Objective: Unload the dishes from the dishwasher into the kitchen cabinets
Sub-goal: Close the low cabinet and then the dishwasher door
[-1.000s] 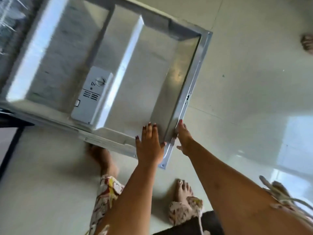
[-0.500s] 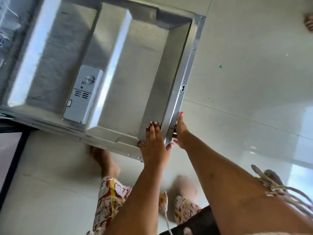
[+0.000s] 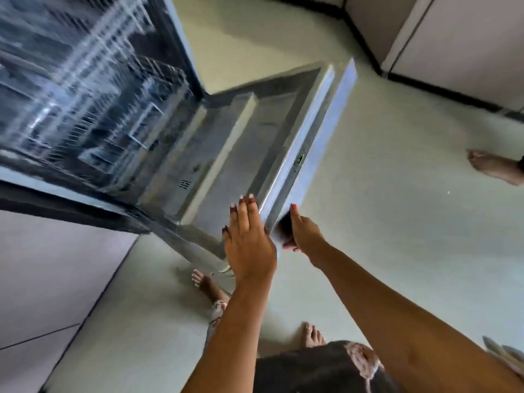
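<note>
Our left hand (image 3: 249, 245) lies flat, fingers straight and together, on the inner face of the dishwasher door (image 3: 226, 165), near its corner. Just to its right, our right hand (image 3: 304, 236) grips the door's edge, thumb on top and fingers curled under the outer side. The door hangs part-way between down and shut.

The rack (image 3: 85, 95) is up and to the left of the left hand, inside the tub, and badly blurred. We cannot tell whether any dishes sit in it. A cabinet (image 3: 453, 38) stands well beyond the right hand, up and to its right.

As we judge it, only the right hand truly holds the door. The flat left hand can push but cannot catch. If the right grip slips on smooth metal, the door would likely drop, and our foot (image 3: 204, 282) is on the floor below the left wrist, close under that corner.

If the door swings towards the tub instead, the left fingers lie on the side that meets the frame, and they could be pinched unless pulled clear in time. A rack not pushed fully home could also be struck, though the blur hides how it sits.

Another bare foot (image 3: 493, 165) rests far right of the right hand, well apart from the door.
</note>
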Demonstrator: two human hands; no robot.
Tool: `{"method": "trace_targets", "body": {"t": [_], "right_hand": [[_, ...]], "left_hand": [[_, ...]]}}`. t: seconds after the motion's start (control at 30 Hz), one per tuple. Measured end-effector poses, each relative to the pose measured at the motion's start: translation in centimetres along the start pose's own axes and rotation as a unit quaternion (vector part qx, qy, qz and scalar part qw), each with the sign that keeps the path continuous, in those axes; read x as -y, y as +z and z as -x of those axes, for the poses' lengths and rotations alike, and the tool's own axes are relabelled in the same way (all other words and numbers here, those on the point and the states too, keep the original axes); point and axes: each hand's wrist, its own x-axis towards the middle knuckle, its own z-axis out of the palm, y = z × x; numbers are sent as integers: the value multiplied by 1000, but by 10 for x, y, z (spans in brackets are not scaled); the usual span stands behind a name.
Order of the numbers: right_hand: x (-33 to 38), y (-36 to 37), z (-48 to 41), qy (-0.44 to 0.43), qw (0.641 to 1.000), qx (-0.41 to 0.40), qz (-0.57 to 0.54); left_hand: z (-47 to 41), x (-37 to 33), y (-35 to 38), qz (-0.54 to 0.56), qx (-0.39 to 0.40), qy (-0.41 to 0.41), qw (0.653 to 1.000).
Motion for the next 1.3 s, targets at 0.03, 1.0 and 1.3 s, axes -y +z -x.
{"method": "trace_targets", "body": {"t": [0.03, 1.0, 1.3], "right_hand": [[22, 4, 15, -33, 999, 12, 19], [437, 187, 164, -579, 448, -181, 657], [454, 217, 161, -543, 356, -148, 746]], "left_hand": [[-7, 5, -28, -6, -14, -9, 1000], [-192, 208, -341, -156, -187, -109, 964], [-203, 213, -345, -203, -232, -105, 946]]}}
